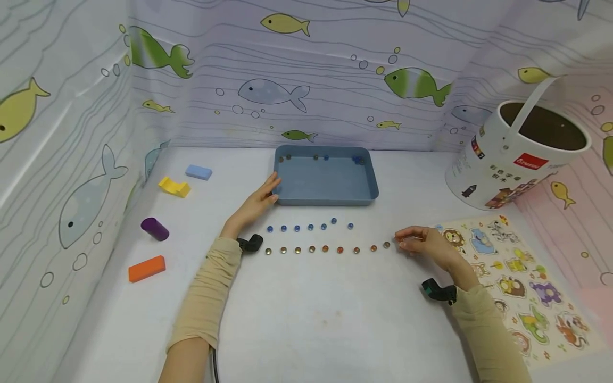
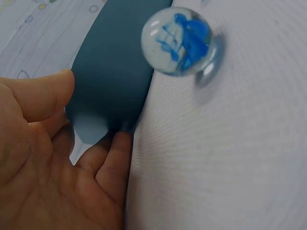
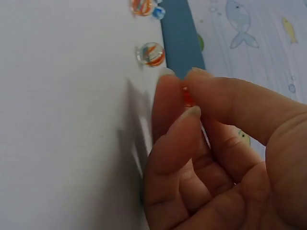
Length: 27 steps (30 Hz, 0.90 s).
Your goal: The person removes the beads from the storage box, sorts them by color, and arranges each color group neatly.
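Note:
My right hand (image 1: 433, 247) is just above the table at the right end of a row of marbles. In the right wrist view its fingertips pinch a red-orange marble (image 3: 188, 98), mostly hidden by the fingers. My left hand (image 1: 251, 207) rests against the left side of the blue-grey tray (image 1: 325, 202), fingers loosely extended. Several marbles, such as a blue one (image 1: 326, 157), lie along the tray's far edge. In front of it run a row of blue marbles (image 1: 297, 228) and a nearer row of orange and amber marbles (image 1: 340, 249). A clear marble with blue swirls (image 2: 180, 40) shows in the left wrist view.
On the left lie a light-blue block (image 1: 198, 172), a yellow arched block (image 1: 174, 186), a purple cylinder (image 1: 155, 229) and an orange block (image 1: 147, 268). A white bucket (image 1: 498, 159) stands at the back right. An animal sticker sheet (image 1: 522, 266) lies beneath my right forearm.

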Motion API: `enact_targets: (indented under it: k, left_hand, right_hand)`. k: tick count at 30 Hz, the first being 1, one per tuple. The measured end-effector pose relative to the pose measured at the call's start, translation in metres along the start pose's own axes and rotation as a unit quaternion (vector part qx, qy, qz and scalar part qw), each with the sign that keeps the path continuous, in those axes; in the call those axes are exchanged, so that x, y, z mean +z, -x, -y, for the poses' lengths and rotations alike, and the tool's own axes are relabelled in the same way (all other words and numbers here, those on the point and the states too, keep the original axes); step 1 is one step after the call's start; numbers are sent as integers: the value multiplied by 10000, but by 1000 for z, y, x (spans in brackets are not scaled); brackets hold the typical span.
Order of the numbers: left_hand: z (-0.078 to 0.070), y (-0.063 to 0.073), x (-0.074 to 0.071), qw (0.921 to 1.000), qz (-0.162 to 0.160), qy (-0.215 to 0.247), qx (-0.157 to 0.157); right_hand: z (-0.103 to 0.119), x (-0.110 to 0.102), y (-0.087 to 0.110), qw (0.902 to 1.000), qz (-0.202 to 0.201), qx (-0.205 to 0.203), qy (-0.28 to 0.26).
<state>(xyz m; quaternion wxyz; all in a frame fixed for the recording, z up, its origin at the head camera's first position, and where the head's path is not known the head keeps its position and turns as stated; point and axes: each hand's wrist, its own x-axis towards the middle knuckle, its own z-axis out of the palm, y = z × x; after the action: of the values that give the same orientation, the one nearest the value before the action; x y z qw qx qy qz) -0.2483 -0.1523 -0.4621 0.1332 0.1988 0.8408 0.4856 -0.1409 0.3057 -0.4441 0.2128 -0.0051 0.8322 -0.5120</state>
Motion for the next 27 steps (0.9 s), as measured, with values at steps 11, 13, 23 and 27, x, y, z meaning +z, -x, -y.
enact_targets:
  k: [11,13,23,27]
  left_hand:
    - [0,0,1,10000,-49,-24,-60]
    - [0,-1,1,10000,-20,30,-53]
    - [-13,3,-1,9998,21,65,-180]
    - [-2,0,0,9998,-9,21,-186]
  right_hand:
    - [-12,10,11,9990,-116,-73,433]
    - [-13,12,10,9991,-133,-164,369]
    - [-14,16,8,9972,-210,-431,571]
    - [-13,17,7,9973,-196,-434,558]
